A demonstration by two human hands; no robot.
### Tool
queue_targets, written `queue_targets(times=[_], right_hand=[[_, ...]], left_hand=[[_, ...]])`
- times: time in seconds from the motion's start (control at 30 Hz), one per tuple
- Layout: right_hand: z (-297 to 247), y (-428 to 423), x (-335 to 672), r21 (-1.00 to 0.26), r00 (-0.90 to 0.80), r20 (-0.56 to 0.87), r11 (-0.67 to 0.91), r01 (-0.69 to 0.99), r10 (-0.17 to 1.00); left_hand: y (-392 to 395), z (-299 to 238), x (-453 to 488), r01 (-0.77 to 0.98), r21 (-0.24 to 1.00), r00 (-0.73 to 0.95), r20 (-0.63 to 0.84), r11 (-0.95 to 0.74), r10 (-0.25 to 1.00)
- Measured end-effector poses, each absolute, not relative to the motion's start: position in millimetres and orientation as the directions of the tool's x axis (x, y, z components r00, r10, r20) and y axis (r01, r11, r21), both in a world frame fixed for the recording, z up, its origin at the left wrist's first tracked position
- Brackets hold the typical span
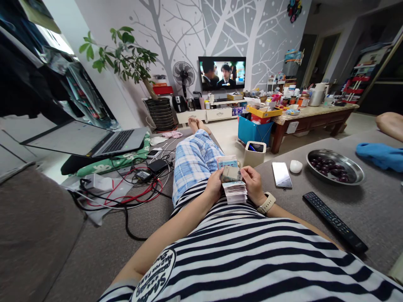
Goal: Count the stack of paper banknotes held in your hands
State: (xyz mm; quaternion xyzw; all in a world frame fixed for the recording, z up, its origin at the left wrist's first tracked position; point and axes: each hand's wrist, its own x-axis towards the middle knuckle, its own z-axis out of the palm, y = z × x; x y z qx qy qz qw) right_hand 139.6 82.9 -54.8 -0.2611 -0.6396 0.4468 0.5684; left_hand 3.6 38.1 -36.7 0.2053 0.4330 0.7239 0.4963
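A bundle of banknotes (235,193) is held over my lap, its lower part bent toward me and its edges fanned. My left hand (214,184) is closed around the left side of the bundle. With thumb and fingers pinched, my right hand (252,183) grips the right edge of a greyish-brown note (232,173). Pinkish and bluish paper pieces (227,162) stick out beyond it; their exact kind is hard to make out. A pale watch (267,204) is on my right wrist.
On the sofa to my right are a phone (281,175), a white earbud case (296,166), a metal bowl (356,175) of dark round fruit and a remote control (334,221). Tangled cables (147,184) and an open laptop (121,141) lie left. A cream bin (254,155) stands ahead.
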Motion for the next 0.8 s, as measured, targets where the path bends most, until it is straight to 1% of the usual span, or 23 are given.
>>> queue_targets(times=[0.23,0.4,0.47,0.67,0.8], right_hand=[[-55,82,140,-0.867,-0.212,0.492,0.452,-0.212,0.845],[-61,84,138,-0.888,-0.308,0.439,0.358,-0.287,0.844],[-63,86,136,-0.889,-0.315,0.435,0.345,-0.301,0.844],[-66,92,135,-0.902,-0.206,0.423,0.389,-0.188,0.882],[-68,94,135,-0.907,-0.195,0.419,0.401,-0.125,0.887]], left_hand=[[39,-37,3,-0.559,0.82,-0.421,-0.149,-0.126,0.895],[38,-36,4,-0.594,0.798,-0.402,-0.181,-0.105,0.898],[36,-35,4,-0.6,0.793,-0.394,-0.183,-0.102,0.901],[37,-38,3,-0.598,0.795,-0.359,-0.146,-0.107,0.922],[42,-46,1,-0.575,0.813,-0.339,-0.134,-0.092,0.931]])
